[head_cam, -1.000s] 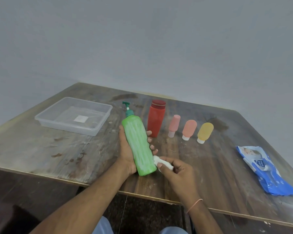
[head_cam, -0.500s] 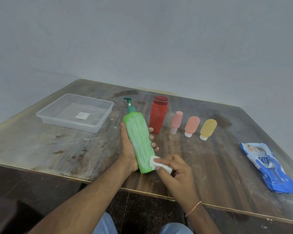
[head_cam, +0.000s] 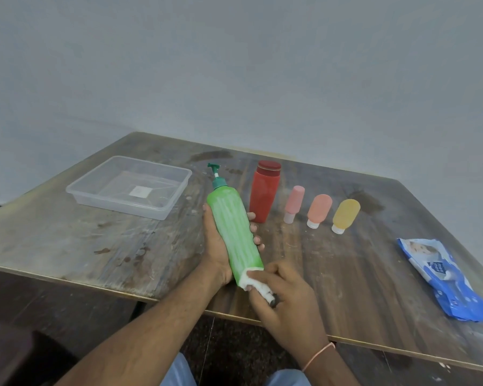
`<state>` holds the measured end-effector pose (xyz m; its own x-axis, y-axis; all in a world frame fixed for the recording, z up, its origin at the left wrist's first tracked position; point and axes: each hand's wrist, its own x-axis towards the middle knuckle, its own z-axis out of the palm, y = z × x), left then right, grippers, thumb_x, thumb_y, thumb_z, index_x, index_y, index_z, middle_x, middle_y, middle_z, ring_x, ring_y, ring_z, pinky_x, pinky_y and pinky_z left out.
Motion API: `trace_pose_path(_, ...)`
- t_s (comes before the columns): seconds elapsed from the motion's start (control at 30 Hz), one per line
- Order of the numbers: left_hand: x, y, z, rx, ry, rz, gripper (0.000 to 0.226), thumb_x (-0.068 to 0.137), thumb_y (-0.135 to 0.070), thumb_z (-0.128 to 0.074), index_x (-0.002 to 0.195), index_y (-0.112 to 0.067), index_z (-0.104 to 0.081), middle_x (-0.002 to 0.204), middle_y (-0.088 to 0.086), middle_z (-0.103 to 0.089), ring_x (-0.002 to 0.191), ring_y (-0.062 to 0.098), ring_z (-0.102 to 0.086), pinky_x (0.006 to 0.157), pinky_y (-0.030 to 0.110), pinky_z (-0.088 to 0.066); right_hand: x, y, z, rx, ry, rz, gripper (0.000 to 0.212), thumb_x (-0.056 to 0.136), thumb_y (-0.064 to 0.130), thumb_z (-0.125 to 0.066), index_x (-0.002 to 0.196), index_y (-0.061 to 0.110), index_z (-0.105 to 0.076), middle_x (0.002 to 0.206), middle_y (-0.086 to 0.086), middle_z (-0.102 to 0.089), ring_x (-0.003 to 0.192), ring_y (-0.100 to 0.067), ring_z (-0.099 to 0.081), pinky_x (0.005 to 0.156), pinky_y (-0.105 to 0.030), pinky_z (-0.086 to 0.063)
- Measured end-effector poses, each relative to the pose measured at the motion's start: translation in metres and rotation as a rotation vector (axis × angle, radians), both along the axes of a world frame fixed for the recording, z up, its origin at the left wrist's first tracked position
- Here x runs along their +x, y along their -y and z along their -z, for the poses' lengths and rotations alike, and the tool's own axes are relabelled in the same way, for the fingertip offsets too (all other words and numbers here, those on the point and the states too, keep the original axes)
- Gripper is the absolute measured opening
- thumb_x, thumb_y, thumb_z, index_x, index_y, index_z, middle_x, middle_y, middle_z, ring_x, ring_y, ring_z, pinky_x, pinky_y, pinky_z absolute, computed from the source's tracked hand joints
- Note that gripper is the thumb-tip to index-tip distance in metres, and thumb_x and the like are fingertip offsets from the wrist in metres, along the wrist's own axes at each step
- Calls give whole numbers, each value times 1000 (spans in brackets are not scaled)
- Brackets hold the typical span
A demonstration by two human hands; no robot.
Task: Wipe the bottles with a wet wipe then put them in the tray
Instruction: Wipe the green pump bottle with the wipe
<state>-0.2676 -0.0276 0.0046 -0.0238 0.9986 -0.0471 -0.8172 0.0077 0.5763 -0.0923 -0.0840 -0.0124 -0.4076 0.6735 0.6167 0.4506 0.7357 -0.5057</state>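
Observation:
My left hand [head_cam: 216, 246] grips a green pump bottle [head_cam: 232, 227] from behind, tilted with its pump pointing away from me. My right hand [head_cam: 285, 299] pinches a white wet wipe [head_cam: 253, 284] and presses it against the bottle's bottom end. A clear plastic tray [head_cam: 176, 196] sits at the back left of the table with nothing in it. Standing in a row to the right of the green bottle are a red bottle [head_cam: 264, 190], a pink tube [head_cam: 293, 203], a salmon tube [head_cam: 319, 210] and a yellow tube [head_cam: 345, 215].
A blue wet wipe pack [head_cam: 441, 277] lies at the table's right side. The worn wooden table [head_cam: 95, 240] has its near edge just below my hands. A grey wall stands behind it.
My right hand has slid the wipe from beside the bottle's lower side onto its bottom end. The bottle stays in my left hand, tilted much the same.

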Motion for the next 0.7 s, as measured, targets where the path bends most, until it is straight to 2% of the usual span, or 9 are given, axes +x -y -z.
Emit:
trace_pose_path(0.1,1,0,0,4,0,-17,106,81,-99,-30,108,-5,-72,82,11,-60,62,26,-57,67,37,-52,-6,3,-6,191,208,74,20,93,33,-76,111,29,-80,90,10,-55,78,-12,-57,62,-31,-50)
trace_pose_path(0.2,1,-1,0,0,14,-9,106,81,-99,-30,106,-4,-71,81,12,-60,61,27,-57,66,37,-51,-23,6,-15,308,350,129,12,92,38,-74,103,33,-78,85,9,-53,73,-16,-51,55,-33,-44)
trace_pose_path(0.37,1,-1,1,-16,7,-24,104,80,-99,-31,104,-6,-73,81,12,-61,61,27,-58,66,36,-51,-21,11,-11,288,330,195,15,91,35,-75,105,31,-79,86,9,-57,71,-15,-53,56,-26,-39)
trace_pose_path(0.53,3,2,0,-2,1,-20,105,81,-99,-29,104,-6,-72,79,11,-60,59,25,-57,64,35,-52,-26,18,-6,329,421,153,13,86,31,-77,99,32,-77,83,9,-57,70,-17,-53,55,-29,-40)
trace_pose_path(0.7,1,1,3,1,21,1,106,79,-100,-32,104,-5,-72,81,13,-60,61,27,-58,67,37,-50,-25,1,-22,335,271,266,17,87,28,-76,103,29,-79,86,5,-64,72,-19,-60,57,-34,-50)
